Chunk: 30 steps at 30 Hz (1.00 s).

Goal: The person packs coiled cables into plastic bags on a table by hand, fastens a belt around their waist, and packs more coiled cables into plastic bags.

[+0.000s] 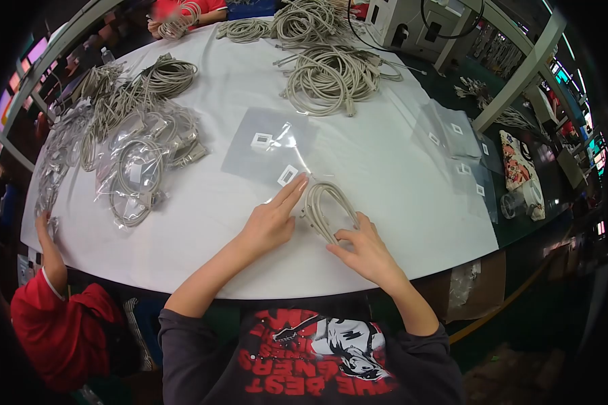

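My right hand [368,251] is closed on the lower right side of a coiled beige cable [340,196], with the thumb and fingers on the loops. My left hand [274,220] reaches forward with its fingers stretched out. Its fingertips are at the lower edge of the clear plastic bags [243,145], beside a white label with a dark-edged window [288,176]. A second white label [261,140] shows farther up on the bags. The coil is just right of my left fingertips.
Cables bagged in clear plastic [138,169] lie at the left, with a pile of loose cables [162,75] behind. More coiled cables [331,77] are heaped at the back. Flat labelled bags [452,131] lie right. People in red sit at the left [61,331] and far side [209,8].
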Each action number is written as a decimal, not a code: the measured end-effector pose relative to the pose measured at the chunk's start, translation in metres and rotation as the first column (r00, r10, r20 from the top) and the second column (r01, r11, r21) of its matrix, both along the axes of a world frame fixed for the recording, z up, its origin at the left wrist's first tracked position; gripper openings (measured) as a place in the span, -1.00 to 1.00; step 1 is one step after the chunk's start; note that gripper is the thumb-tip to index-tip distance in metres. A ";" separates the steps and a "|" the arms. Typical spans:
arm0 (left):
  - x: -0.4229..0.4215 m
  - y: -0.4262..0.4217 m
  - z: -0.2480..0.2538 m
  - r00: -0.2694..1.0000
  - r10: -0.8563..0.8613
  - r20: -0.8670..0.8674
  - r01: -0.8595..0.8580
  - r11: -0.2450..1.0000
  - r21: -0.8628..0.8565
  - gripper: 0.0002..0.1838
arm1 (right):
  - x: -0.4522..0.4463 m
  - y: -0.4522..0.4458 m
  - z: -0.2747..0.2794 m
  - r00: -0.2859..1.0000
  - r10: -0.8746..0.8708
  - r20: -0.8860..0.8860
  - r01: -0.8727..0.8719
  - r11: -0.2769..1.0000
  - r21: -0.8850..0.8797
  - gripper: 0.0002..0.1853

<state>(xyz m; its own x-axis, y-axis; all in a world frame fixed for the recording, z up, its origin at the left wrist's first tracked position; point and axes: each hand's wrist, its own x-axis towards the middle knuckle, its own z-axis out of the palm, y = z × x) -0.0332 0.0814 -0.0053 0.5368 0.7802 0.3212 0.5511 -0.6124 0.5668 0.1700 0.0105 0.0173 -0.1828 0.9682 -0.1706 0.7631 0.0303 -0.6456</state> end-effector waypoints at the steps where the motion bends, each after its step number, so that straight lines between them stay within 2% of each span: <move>1: 0.002 -0.002 0.001 0.999 -0.008 0.049 0.009 0.999 -0.032 -0.19 | -0.005 -0.001 -0.001 0.994 0.004 0.109 -0.011 0.998 0.060 -0.71; 3: 0.002 -0.004 0.002 0.995 -0.016 0.097 0.023 0.997 -0.067 -0.18 | -0.011 -0.003 -0.004 0.947 -0.008 0.320 -0.049 0.984 0.170 -0.73; 6: 0.001 -0.005 0.005 0.999 -0.015 -0.042 0.015 1.000 -0.003 -0.17 | -0.015 0.000 -0.010 0.921 0.048 0.386 -0.136 0.969 0.204 -0.75; 7: 0.001 -0.007 0.006 0.999 -0.015 -0.042 0.015 1.000 -0.003 -0.17 | -0.015 0.002 -0.011 0.904 0.074 0.421 -0.181 0.959 0.220 -0.76; 8: 0.001 -0.010 0.006 0.992 -0.032 -0.123 0.034 0.999 0.014 -0.15 | -0.016 0.004 -0.012 0.904 0.074 0.421 -0.180 0.959 0.219 -0.76; 10: 0.003 -0.017 0.007 0.957 -0.063 -0.283 0.078 0.996 0.041 -0.13 | -0.018 0.010 -0.013 0.955 0.066 0.290 -0.148 0.951 0.271 -0.76; 12: 0.005 -0.024 0.009 0.962 -0.075 -0.262 0.083 0.996 0.023 -0.13 | -0.017 0.013 -0.017 0.973 0.066 0.222 -0.131 0.947 0.292 -0.77; 15: 0.008 -0.029 0.008 0.971 -0.080 -0.225 0.081 0.997 -0.007 -0.13 | -0.017 0.019 -0.028 0.986 0.160 0.043 -0.165 0.915 0.368 -0.74; 16: 0.011 -0.031 0.005 0.978 -0.092 -0.187 0.090 0.996 -0.016 -0.12 | -0.019 0.019 -0.032 0.985 0.167 0.041 -0.170 0.915 0.365 -0.74; 19: 0.012 -0.036 0.000 0.988 -0.110 -0.112 0.107 0.994 -0.030 -0.12 | -0.028 0.020 -0.042 0.944 0.141 0.297 -0.268 0.852 0.450 -0.70; 20: 0.009 -0.038 0.000 0.990 -0.094 -0.109 0.089 0.995 -0.053 -0.11 | -0.026 0.020 -0.039 0.944 0.145 0.295 -0.271 0.851 0.450 -0.70; 21: 0.005 -0.041 0.000 0.991 -0.077 -0.108 0.069 0.995 -0.076 -0.11 | -0.020 0.021 -0.034 0.958 0.262 0.117 -0.287 0.868 0.405 -0.68; 23: -0.002 -0.047 0.000 0.993 -0.050 -0.103 0.040 0.994 -0.100 -0.10 | -0.011 0.022 -0.026 0.864 0.434 -0.256 -0.349 0.882 0.318 -0.62; 27: -0.008 -0.060 0.009 0.989 -0.096 -0.116 0.072 0.978 -0.198 -0.09 | -0.014 0.017 -0.042 0.846 0.400 -0.354 -0.246 0.880 0.407 -0.56; 28: -0.003 -0.063 0.011 0.994 -0.102 -0.029 0.094 0.976 -0.195 -0.10 | -0.016 0.017 -0.041 0.843 0.408 -0.351 -0.254 0.877 0.409 -0.56; 30: 0.003 -0.070 0.015 0.984 -0.106 0.143 0.132 0.974 -0.183 -0.11 | -0.021 0.016 -0.032 0.964 0.264 0.040 -0.228 0.734 0.639 -0.54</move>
<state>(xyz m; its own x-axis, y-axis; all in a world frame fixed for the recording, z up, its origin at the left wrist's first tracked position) -0.0306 0.0115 0.0095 0.5925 0.7671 0.2460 0.3938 -0.5422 0.7423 0.1489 0.0265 -0.0146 -0.4203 0.7695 0.4809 0.6382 0.6274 -0.4461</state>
